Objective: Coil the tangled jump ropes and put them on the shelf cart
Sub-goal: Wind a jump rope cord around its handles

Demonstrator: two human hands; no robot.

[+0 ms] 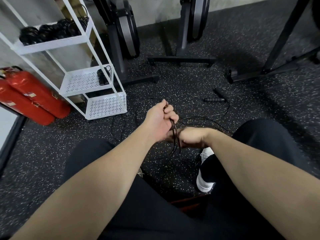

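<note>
Fingers of the left hand curl tight round a bundle of jump rope loops, the right hand clenched on the same strands just below.

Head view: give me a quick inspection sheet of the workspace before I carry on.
Surface: speckled rubber floor.
Job's things: rope loops in hand; two handles on floor; coiled ropes on top shelf, one coil on middle shelf of shelf cart.
Clutter: nothing seen.
Grippers: left hand grips loops; right hand beside it, grip unclear.
Cables: loose rope trailing across floor.
Surroundings: red fire extinguishers, exercise machines.
</note>
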